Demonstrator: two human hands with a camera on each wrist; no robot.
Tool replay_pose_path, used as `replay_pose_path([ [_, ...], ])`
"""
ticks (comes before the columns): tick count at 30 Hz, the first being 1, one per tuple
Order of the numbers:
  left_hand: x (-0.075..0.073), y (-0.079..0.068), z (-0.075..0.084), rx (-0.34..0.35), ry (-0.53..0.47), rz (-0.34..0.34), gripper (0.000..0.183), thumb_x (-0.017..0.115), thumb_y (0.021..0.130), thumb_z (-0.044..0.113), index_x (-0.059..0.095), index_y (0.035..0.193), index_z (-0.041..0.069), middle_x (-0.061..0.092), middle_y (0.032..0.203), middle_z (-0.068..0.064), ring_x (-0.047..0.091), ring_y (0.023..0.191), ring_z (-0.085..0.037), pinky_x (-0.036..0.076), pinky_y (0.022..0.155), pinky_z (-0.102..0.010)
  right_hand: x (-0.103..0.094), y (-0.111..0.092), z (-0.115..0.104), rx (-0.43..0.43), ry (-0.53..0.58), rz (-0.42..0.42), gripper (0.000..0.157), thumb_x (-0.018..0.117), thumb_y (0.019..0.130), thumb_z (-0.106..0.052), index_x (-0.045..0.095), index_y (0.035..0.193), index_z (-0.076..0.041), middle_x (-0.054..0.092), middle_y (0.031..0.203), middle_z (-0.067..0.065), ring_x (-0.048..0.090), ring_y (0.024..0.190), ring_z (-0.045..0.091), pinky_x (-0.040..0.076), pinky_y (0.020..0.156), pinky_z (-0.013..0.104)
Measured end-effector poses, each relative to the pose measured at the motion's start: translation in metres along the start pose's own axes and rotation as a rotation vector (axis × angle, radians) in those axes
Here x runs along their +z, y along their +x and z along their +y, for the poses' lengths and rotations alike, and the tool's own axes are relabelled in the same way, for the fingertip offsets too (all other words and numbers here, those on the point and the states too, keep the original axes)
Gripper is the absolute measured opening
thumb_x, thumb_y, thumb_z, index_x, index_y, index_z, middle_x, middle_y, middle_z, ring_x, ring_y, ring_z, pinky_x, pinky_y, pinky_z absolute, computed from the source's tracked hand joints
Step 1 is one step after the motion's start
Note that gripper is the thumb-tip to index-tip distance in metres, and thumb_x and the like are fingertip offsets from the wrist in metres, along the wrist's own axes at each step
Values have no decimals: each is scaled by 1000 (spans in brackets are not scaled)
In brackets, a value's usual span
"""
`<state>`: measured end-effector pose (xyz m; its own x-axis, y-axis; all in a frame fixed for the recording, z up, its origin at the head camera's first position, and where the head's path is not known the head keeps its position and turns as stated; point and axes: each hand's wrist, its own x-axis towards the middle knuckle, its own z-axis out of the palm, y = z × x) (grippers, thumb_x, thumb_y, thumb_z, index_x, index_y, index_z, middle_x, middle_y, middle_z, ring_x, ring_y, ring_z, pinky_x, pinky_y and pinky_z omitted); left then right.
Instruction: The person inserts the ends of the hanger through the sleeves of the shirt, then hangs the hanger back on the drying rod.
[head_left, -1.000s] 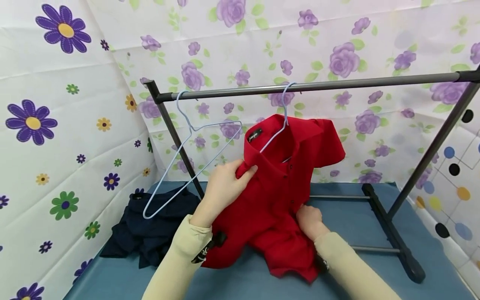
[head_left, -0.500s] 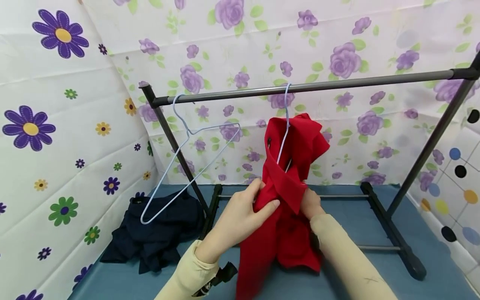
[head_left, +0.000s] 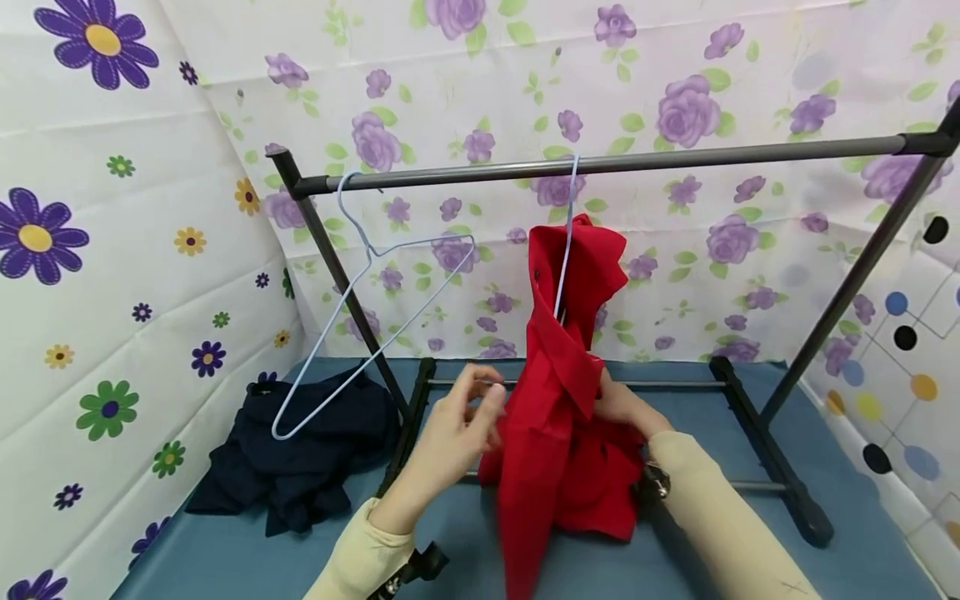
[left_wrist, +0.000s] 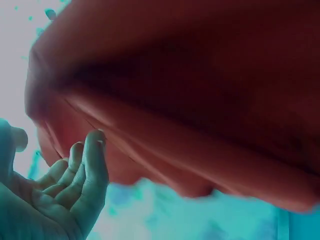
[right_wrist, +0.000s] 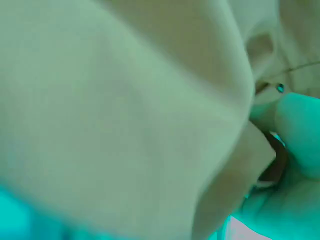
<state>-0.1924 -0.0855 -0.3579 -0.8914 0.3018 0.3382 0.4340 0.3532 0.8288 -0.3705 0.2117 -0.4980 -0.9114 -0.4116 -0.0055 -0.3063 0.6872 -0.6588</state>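
A red button-front shirt (head_left: 543, 400) hangs bunched and turned sideways on a pale blue wire hanger (head_left: 567, 242), hooked over the dark rail (head_left: 675, 158). My left hand (head_left: 450, 437) is just left of the shirt, fingers loosely bent, holding nothing. The left wrist view has this hand (left_wrist: 60, 200) below a broad fold of the shirt (left_wrist: 175, 110). On the shirt's right side, my right hand (head_left: 624, 408) grips the cloth, its fingertips partly hidden behind the collar. In the right wrist view thumb and finger close around an edge of the shirt (right_wrist: 125, 120).
Left on the rail hangs a bare pale blue hanger (head_left: 369, 248). A crumpled navy garment (head_left: 300, 467) lies under it on the blue tabletop (head_left: 247, 567). The rack's black foot (head_left: 772, 458) stands at the right. Flowered cloth (head_left: 442, 100) lines the back.
The shirt has turned from facing forward to edge-on, drawn narrower around its hanger. My left hand has let go of it and moved left. My right hand has moved up along its right side.
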Motion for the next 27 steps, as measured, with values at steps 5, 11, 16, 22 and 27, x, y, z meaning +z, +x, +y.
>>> replay_pose_path([
  [5, -14, -11, -66, -136, 180, -78, 25, 56, 103, 41, 63, 103, 18, 64, 79, -2, 61, 56, -22, 49, 51, -29, -3, -37, -6, 15, 21, 50, 52, 63, 99, -23, 36, 134, 4, 55, 124, 34, 58, 110, 46, 46, 91, 56],
  [11, -24, -30, -129, -206, 406, -145, 20, 65, 99, 34, 66, 95, 14, 62, 74, 5, 52, 56, -9, 43, 51, -27, 4, -74, 2, 61, -31, 131, 57, 67, 98, -26, 41, 139, 5, 57, 126, 31, 58, 111, 42, 46, 94, 58],
  [16, -37, -42, -151, -248, 383, -198, 18, 70, 96, 25, 66, 83, 13, 59, 64, 5, 54, 55, -10, 44, 53, -28, 14, -101, 3, 137, -63, 186, 52, 67, 98, -28, 47, 136, 2, 61, 122, 28, 61, 99, 35, 50, 85, 53],
  [22, -47, -41, -159, -236, 322, -208, 21, 72, 94, 21, 66, 76, 12, 63, 63, 1, 58, 57, -14, 45, 55, -26, 28, -115, 2, 156, -50, 287, 45, 64, 99, -22, 49, 136, 0, 64, 115, 24, 60, 89, 29, 52, 80, 49],
  [27, -48, -36, -161, -250, 292, -155, 19, 73, 93, 16, 67, 76, 10, 65, 64, -4, 63, 61, -22, 47, 56, -27, 32, -116, -4, 174, -45, 308, 44, 62, 99, -21, 49, 136, 0, 64, 114, 25, 60, 88, 31, 51, 78, 49],
])
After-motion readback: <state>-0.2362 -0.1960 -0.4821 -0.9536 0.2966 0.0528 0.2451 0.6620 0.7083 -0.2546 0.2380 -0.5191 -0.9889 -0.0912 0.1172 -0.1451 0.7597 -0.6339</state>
